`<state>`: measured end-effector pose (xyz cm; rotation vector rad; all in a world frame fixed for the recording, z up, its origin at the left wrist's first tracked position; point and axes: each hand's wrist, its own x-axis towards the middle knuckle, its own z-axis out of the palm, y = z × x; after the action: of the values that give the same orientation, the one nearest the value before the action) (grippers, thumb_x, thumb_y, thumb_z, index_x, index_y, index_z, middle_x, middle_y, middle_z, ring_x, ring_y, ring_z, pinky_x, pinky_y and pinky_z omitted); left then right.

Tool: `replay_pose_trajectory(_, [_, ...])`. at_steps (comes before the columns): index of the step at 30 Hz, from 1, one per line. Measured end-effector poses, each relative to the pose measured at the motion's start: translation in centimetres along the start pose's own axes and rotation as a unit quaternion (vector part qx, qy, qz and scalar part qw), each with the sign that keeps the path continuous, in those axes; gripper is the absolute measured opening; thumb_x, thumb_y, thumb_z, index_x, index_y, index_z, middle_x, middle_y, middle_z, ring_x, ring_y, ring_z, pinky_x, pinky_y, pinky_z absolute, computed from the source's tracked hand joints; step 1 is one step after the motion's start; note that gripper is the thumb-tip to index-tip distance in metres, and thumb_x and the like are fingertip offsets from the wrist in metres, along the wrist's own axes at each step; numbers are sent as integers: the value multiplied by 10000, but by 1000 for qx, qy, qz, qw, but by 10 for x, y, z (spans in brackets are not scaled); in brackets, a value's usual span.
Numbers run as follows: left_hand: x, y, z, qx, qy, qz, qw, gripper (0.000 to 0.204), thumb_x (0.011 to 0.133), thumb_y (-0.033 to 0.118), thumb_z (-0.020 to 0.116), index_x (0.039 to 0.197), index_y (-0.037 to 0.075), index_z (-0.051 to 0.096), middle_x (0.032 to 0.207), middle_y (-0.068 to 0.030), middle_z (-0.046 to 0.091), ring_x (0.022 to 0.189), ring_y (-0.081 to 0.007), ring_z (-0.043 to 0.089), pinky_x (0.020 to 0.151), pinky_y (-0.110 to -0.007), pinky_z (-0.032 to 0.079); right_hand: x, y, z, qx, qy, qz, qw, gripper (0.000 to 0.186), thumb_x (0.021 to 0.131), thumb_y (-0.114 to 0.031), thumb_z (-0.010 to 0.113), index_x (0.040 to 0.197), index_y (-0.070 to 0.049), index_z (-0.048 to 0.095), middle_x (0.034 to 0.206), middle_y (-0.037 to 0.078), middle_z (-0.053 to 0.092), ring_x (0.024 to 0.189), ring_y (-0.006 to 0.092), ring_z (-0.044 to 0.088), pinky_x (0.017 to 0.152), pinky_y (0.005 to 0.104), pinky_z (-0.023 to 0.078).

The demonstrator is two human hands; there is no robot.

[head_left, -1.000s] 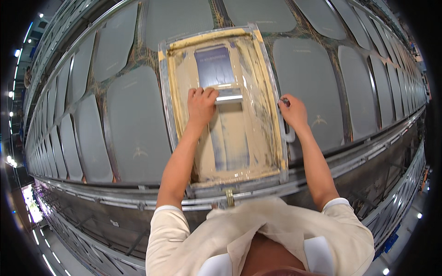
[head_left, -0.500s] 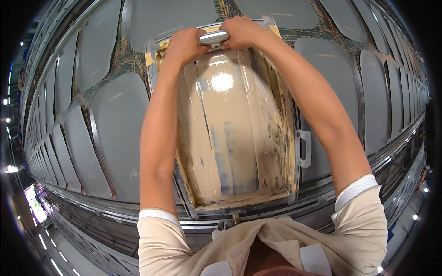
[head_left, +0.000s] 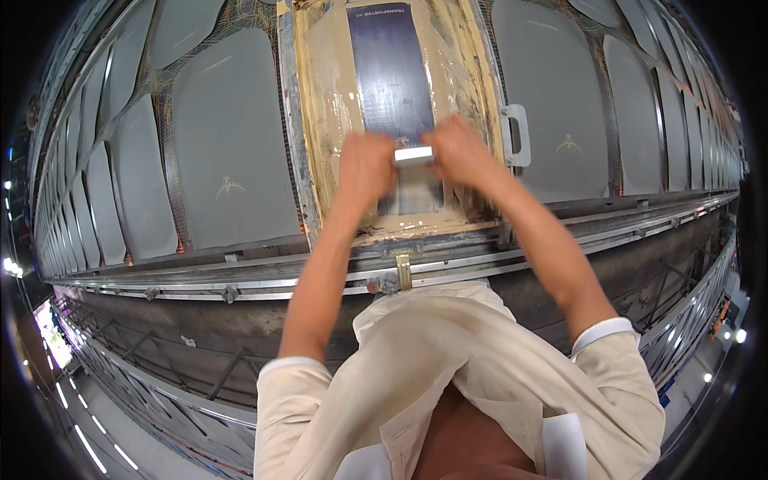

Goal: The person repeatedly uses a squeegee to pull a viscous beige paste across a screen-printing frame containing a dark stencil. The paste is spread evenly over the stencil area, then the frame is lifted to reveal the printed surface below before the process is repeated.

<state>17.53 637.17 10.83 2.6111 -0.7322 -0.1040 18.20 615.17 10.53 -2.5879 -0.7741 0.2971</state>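
Observation:
Both my hands grip one squeegee [head_left: 414, 155] with a shiny metal handle, low over a screen printing frame. My left hand [head_left: 368, 166] is closed round its left end, my right hand [head_left: 462, 152] round the right end; both are a little blurred. Beneath lies the screen [head_left: 328, 88], its borders smeared with wet beige ink and yellowish tape. A dark blue strip [head_left: 390, 68] of bare mesh runs up its middle, beyond the squeegee. The squeegee's blade is hidden under the handle and my fingers.
Grey cut fabric panels [head_left: 228, 144] lie in rows on the long table to both sides. A white handle [head_left: 518, 134] sticks out on the frame's right side. Metal rails [head_left: 264, 284] run along the near table edge, with a small brass-coloured bracket [head_left: 404, 272] by the frame.
The squeegee has come from the screen's far end toward me, in both hands. Behind it the beige ink is wiped off the middle, baring the dark blue strip. The view has shifted nearer my body.

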Motion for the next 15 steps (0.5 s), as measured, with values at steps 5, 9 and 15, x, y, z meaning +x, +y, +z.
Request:
replay_pose_trajectory(5, [-83, 49, 8, -15, 14, -15, 1000, 301, 634, 66, 772, 925, 124, 719, 888, -35, 682, 849, -247, 631, 812, -409, 408, -72, -49, 20, -26, -3, -29, 999, 365, 614, -124, 844, 938, -87, 681, 897, 95, 680, 987, 271, 633, 951, 411, 433])
replay_pose_trajectory(9, [-33, 23, -3, -11, 19, -1, 1000, 267, 659, 86, 773, 918, 133, 729, 849, -46, 690, 821, -276, 636, 800, -426, 407, -30, -20, 2, -20, -10, -6, 1000, 224, 665, -187, 804, 825, -98, 677, 777, 99, 688, 854, 301, 672, 847, 411, 503])
replay_pose_trajectory(15, [147, -79, -36, 49, 54, -2, 997, 191, 696, 202, 797, 869, 138, 749, 792, -86, 688, 812, -308, 657, 758, -443, 425, 153, 85, -63, -26, 13, -3, 1000, 215, 707, -238, 802, 811, -82, 696, 767, 158, 699, 795, 391, 687, 725, 496, 545])
